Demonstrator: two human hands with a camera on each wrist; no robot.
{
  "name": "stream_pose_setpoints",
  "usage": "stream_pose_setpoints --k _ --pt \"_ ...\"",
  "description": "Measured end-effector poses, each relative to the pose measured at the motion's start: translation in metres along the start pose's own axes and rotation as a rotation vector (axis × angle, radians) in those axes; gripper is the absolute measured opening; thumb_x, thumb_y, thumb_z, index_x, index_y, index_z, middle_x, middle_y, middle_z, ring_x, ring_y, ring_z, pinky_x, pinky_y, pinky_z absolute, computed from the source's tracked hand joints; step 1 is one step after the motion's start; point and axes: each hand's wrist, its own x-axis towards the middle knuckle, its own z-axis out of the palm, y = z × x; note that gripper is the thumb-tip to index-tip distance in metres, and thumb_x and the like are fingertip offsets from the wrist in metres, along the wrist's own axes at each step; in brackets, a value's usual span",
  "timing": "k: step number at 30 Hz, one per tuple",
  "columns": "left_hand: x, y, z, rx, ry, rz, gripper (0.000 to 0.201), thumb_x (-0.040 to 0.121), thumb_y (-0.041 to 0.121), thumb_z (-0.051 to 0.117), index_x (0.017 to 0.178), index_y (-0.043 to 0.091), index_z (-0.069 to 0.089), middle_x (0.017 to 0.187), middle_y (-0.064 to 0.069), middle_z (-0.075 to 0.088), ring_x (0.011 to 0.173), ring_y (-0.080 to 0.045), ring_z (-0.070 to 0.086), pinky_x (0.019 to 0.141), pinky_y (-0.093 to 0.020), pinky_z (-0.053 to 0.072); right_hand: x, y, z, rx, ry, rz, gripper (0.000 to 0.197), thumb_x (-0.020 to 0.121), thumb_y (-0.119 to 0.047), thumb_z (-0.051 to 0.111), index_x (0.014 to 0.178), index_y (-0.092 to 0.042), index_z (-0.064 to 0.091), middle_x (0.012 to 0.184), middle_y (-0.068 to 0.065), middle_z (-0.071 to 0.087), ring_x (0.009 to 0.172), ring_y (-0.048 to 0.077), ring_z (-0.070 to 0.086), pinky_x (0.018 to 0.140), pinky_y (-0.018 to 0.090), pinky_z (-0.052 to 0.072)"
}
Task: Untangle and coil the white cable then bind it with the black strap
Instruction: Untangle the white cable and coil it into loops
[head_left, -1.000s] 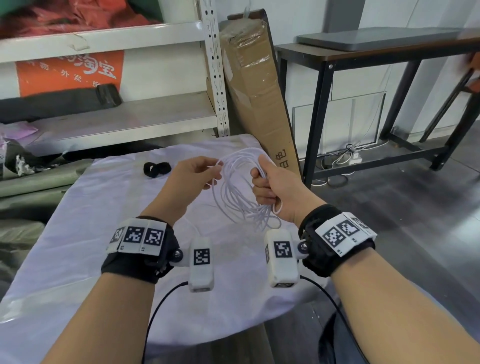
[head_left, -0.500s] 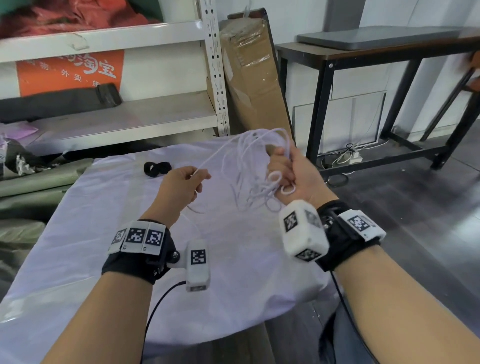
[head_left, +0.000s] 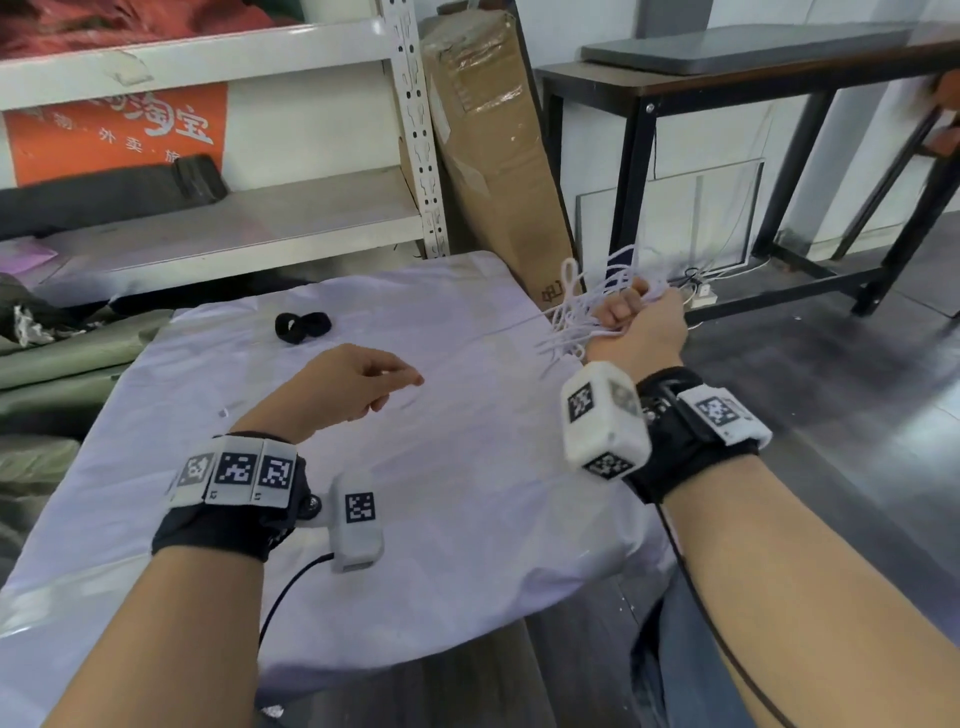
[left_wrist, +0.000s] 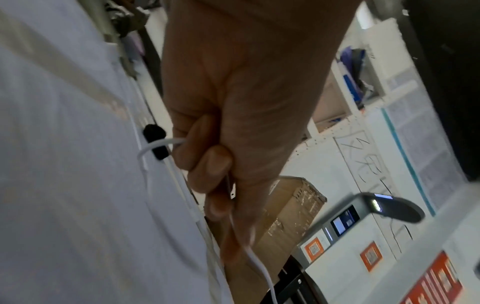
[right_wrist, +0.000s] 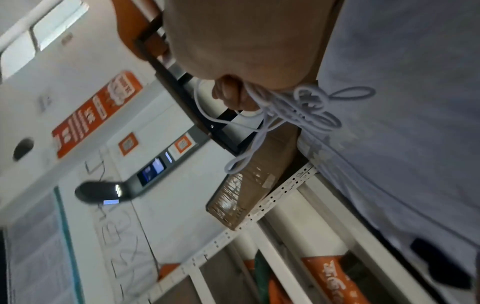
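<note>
Both my hands gripped the white cable: right hand fisted around tangled loops, left hand fingers pinching one strand.

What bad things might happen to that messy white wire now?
The right hand grips the white cable in a tangled bunch past the table edge; pulling could tighten the snarl. The left hand pinches only one strand, which might slip free. The black strap lies farther back, unused.
</note>
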Motion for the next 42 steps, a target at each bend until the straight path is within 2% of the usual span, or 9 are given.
stream_pose_setpoints --k 6,13,19,23,26,29,34,39,42 --pt "-0.014 0.030 0.005 0.023 -0.345 0.037 0.009 0.081 0.035 0.071 0.087 0.035 0.077 0.063 0.004 0.057 0.060 -0.010 0.042 0.056 -0.017 0.035 -0.010 0.030 0.006 -0.355 -0.263 0.165 0.029 0.094 -0.013 0.032 0.069 -0.016 0.047 0.051 -0.004 0.040 0.044 0.010 0.034 0.046 0.020 0.031" --pt "-0.018 0.037 -0.001 -0.189 -0.327 0.137 0.011 0.083 0.023 0.069 0.091 0.022 0.078 0.069 0.001 0.058 0.057 -0.007 0.037 0.050 -0.011 0.030 -0.032 0.049 0.006 -0.792 -0.490 0.372 0.021 0.103 -0.012 0.032 0.089 -0.010 0.048 0.063 0.000 0.045 0.060 0.013 0.052 0.064 0.024 0.040" --pt "-0.009 0.037 0.009 -0.258 -0.173 0.182 0.008 0.084 0.021 0.070 0.088 0.015 0.073 0.065 0.000 0.058 0.050 -0.007 0.035 0.048 -0.014 0.031 -0.046 0.054 0.003 -1.042 -0.647 0.404 0.012 0.102 -0.011 0.037 0.102 -0.003 0.045 0.082 0.011 0.054 0.063 0.020 0.062 0.065 0.034 0.058" --pt "-0.004 0.034 0.012 -0.310 -0.008 0.209 0.010 0.082 0.023 0.072 0.087 0.015 0.069 0.069 -0.001 0.059 0.048 -0.008 0.035 0.047 -0.016 0.032 -0.049 0.056 0.002 -1.094 -0.680 0.419 0.010 0.102 -0.015 0.038 0.105 -0.006 0.043 0.087 0.013 0.056 0.057 0.020 0.064 0.077 0.044 0.056" --pt "-0.002 0.035 0.016 -0.349 0.066 0.236 0.010 0.083 0.019 0.071 0.089 0.013 0.065 0.070 0.001 0.066 0.047 -0.005 0.038 0.046 -0.014 0.034 -0.053 0.058 0.001 -1.119 -0.693 0.421 0.014 0.102 -0.014 0.039 0.111 -0.005 0.045 0.084 0.007 0.052 0.047 0.011 0.052 0.066 0.035 0.057" --pt "0.000 0.034 0.020 -0.349 0.084 0.265 0.010 0.084 0.019 0.070 0.091 0.015 0.064 0.073 -0.002 0.068 0.048 -0.007 0.041 0.047 -0.015 0.035 -0.055 0.057 0.001 -1.157 -0.728 0.405 0.012 0.102 -0.011 0.036 0.099 -0.008 0.048 0.073 0.003 0.049 0.041 0.006 0.039 0.053 0.023 0.048" --pt "0.002 0.032 0.021 -0.354 0.127 0.280 0.011 0.084 0.025 0.070 0.094 0.021 0.066 0.077 0.005 0.062 0.050 -0.009 0.042 0.049 -0.014 0.037 -0.056 0.052 0.003 -1.181 -0.733 0.430 0.013 0.102 -0.014 0.033 0.097 -0.013 0.044 0.061 -0.003 0.037 0.044 0.007 0.028 0.052 0.022 0.038" --pt "0.006 0.027 0.016 -0.349 0.238 0.308 0.010 0.085 0.023 0.069 0.094 0.020 0.066 0.077 0.006 0.057 0.052 -0.011 0.043 0.051 -0.017 0.038 -0.057 0.050 0.004 -1.268 -0.765 0.475 0.036 0.100 -0.044 0.034 0.090 -0.012 0.045 0.056 -0.006 0.028 0.042 0.008 0.022 0.048 0.020 0.033" --pt "0.008 0.021 0.012 -0.356 0.308 0.295 0.006 0.085 0.022 0.068 0.091 0.022 0.066 0.075 0.007 0.057 0.054 -0.009 0.043 0.054 -0.018 0.040 -0.058 0.048 0.005 -1.309 -0.811 0.494 0.039 0.099 -0.048 0.036 0.079 -0.015 0.046 0.051 -0.009 0.026 0.041 0.007 0.022 0.043 0.018 0.029"
